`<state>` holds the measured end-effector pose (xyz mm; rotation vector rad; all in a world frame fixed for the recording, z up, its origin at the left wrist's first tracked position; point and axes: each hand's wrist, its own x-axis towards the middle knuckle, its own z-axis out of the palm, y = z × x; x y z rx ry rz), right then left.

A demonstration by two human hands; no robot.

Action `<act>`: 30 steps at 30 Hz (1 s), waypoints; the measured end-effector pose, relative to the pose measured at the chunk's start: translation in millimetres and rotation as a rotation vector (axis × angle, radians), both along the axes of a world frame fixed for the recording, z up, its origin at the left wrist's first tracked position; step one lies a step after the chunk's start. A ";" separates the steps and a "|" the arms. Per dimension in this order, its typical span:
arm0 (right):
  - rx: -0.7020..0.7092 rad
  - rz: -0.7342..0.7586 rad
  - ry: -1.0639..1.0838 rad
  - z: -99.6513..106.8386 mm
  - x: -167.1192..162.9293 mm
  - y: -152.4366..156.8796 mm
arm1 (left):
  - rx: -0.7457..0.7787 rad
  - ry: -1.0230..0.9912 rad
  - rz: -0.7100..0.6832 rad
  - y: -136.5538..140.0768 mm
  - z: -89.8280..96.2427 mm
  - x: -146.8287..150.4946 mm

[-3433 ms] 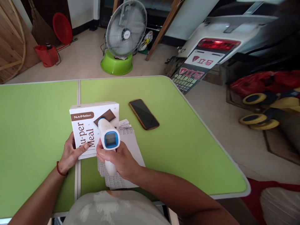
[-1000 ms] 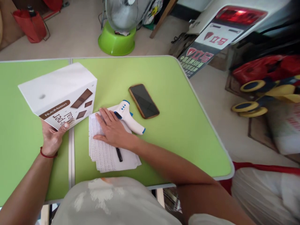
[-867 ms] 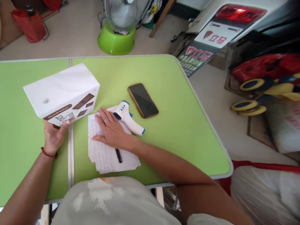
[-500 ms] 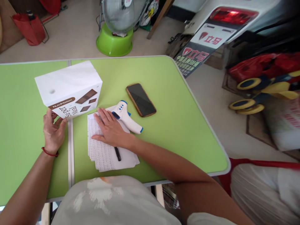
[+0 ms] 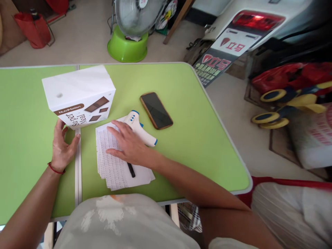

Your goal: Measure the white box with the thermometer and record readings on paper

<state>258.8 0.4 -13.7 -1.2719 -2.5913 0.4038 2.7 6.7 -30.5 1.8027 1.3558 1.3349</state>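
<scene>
A white box (image 5: 77, 88) printed with brown bars stands upright on the green table, left of the middle. My left hand (image 5: 63, 147) is at its near left corner, thumb and fingers apart; whether the fingertips touch the box I cannot tell. Over a stack of written paper sheets (image 5: 114, 173) lies my right hand (image 5: 129, 145), fingers spread. A white and blue infrared thermometer (image 5: 144, 133) rests at the upper right of the sheets, partly hidden by that hand. A black pen (image 5: 131, 170) on the paper is partly covered by my right hand.
A phone in a brown case (image 5: 156, 110) lies right of the thermometer. The green folding table (image 5: 197, 148) has a pale seam at left. Beyond it stand a fan (image 5: 140, 17) on a green tub (image 5: 127, 50) and a vehicle's rear (image 5: 259, 20). Someone's clothed body (image 5: 287, 211) is at lower right.
My left hand has opened wider, its thumb coming away from the box. The fingers of my right hand have lifted and bent slightly, shifting right. The box appears a little farther right.
</scene>
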 end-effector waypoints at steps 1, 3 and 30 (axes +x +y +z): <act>-0.008 -0.044 -0.005 3.8 3.6 -2.8 | 0.041 0.029 0.064 -1.6 -1.5 -0.6; -0.067 -0.133 -0.067 8.4 8.8 -8.2 | 0.148 0.079 0.163 -5.4 -3.9 -1.1; -0.223 -0.355 1.131 -28.8 12.5 -15.8 | 0.264 0.134 0.249 -17.5 8.4 16.4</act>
